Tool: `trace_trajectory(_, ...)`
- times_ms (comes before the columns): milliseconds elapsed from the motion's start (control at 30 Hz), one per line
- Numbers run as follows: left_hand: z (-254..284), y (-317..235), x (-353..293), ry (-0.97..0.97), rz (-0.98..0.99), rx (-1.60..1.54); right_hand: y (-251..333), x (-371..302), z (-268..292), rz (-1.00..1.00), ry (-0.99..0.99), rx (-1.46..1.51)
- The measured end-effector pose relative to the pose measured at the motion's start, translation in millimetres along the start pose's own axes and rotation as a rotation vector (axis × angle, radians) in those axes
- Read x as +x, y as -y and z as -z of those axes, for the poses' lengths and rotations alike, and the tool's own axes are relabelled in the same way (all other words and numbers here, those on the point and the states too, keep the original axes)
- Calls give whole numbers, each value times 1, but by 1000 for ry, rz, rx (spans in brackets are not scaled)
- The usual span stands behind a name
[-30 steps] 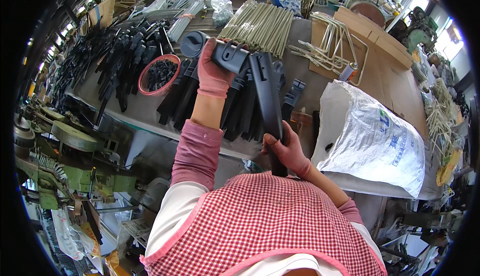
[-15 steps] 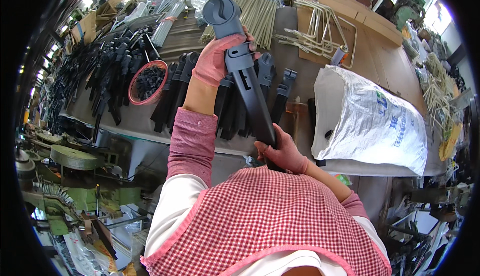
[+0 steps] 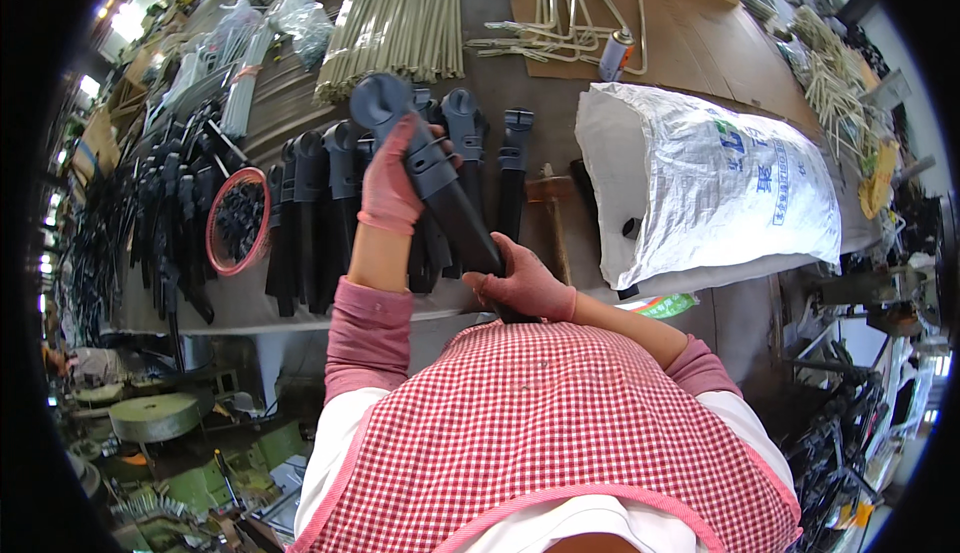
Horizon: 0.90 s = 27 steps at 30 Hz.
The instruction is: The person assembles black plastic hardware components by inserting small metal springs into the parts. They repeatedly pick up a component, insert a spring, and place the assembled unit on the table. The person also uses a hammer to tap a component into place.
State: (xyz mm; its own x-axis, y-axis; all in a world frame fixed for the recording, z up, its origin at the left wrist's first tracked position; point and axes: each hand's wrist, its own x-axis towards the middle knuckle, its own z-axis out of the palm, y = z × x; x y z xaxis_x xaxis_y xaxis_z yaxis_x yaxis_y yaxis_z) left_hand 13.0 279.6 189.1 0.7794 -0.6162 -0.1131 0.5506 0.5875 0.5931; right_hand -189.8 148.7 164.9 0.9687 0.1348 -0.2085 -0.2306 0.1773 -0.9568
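I hold a long black tube (image 3: 466,228) with a grey plastic joint (image 3: 380,103) on its far end; the joint ends in a round cup. My left hand (image 3: 388,181), in a pink glove, is wrapped around the grey joint. Closer to my body, my right hand (image 3: 530,285), gloved likewise, grips the lower part of the tube. The tube slants up to the left, its near end close to my checked apron. Beneath it on the table lies a row of similar black tubes with grey joints (image 3: 341,158), partly hidden by my left arm.
Left of the row stands a red basket (image 3: 267,238) of small dark parts. To the right lie a hammer (image 3: 553,190) and a white woven sack (image 3: 720,193). Farther back are pale rods (image 3: 400,28), bent metal frames (image 3: 560,13), a spray can (image 3: 615,55) and cardboard (image 3: 690,38).
The tube has turned in my hands; the slot seen on its side earlier no longer shows. Both hands keep their hold. The whole view has shifted, the basket now lower and farther left.
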Motion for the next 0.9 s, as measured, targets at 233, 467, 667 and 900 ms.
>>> trace_trajectory(233, 49, -135, 81, -144, -241, -116, -5, 30, 23, -95, -70, 116)
trace_trajectory(467, 81, -61, 160, 23, -128, -100, 2, 81, 44, -18, -317, 36)
trace_trajectory(667, 43, -29, 180, 137, -59, -381, 11, 103, 57, -155, -223, -127)
trace_trajectory(900, 28, 12, 159, 251, 237, -31, 6, 109, 70, -200, -301, -148)
